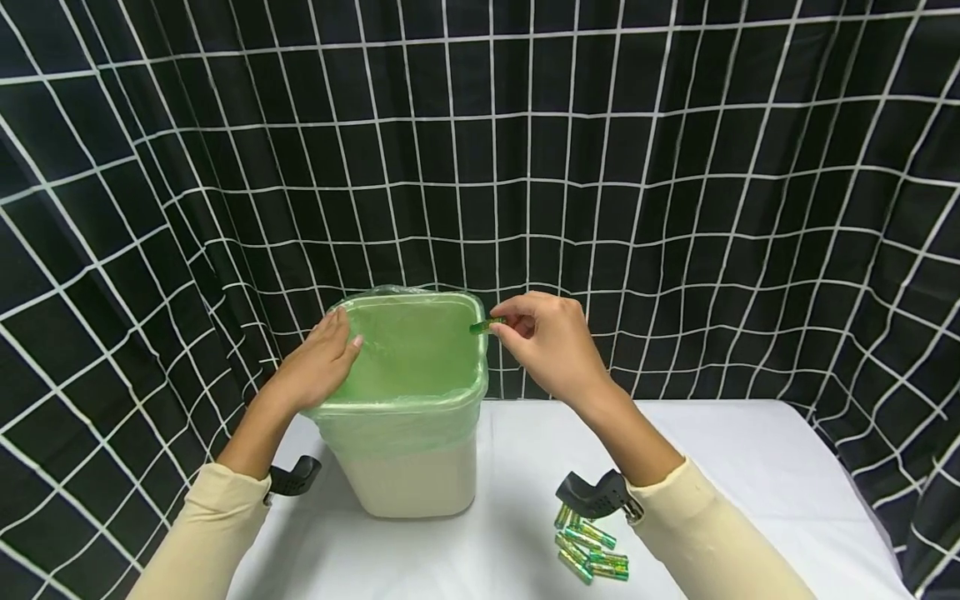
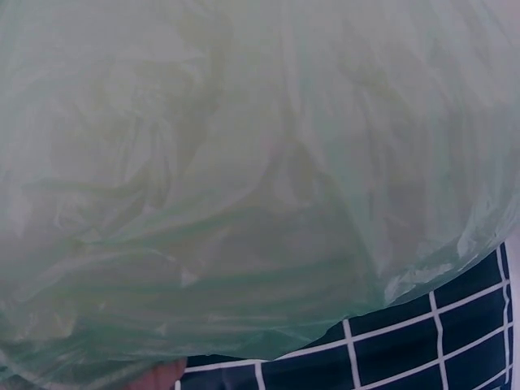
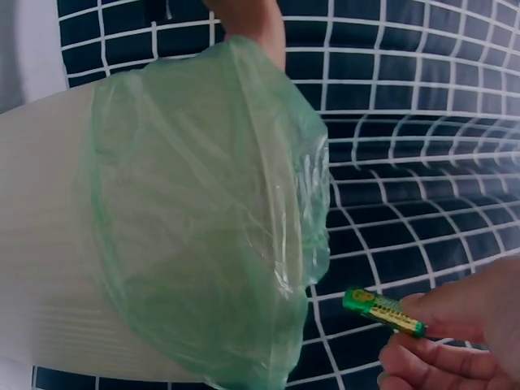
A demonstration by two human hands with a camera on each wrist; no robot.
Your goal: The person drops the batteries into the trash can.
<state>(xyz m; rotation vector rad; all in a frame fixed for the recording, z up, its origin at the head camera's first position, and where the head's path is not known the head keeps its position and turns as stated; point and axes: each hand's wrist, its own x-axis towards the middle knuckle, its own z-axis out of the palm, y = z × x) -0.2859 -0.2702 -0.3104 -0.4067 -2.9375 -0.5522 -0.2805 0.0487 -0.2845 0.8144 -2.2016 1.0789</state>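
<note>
A white bin (image 1: pixel 420 479) lined with a green plastic bag (image 1: pixel 405 425) stands on the table, its mouth facing up. My left hand (image 1: pixel 318 362) rests on the bin's left rim with its fingers extended. Between thumb and fingers, my right hand (image 1: pixel 551 342) pinches a green and gold battery (image 1: pixel 483 326) at the bin's right rim. The right wrist view shows the same battery (image 3: pixel 382 311) just off the bag's edge. In the left wrist view the bag (image 2: pixel 244 203) covers most of the picture, and only a fingertip peeks out at the bottom.
Several green and gold batteries (image 1: pixel 588 546) lie in a loose pile on the white tablecloth (image 1: pixel 720 467), below the right forearm. A black curtain with a white grid (image 1: pixel 562 150) hangs behind the table and along its sides.
</note>
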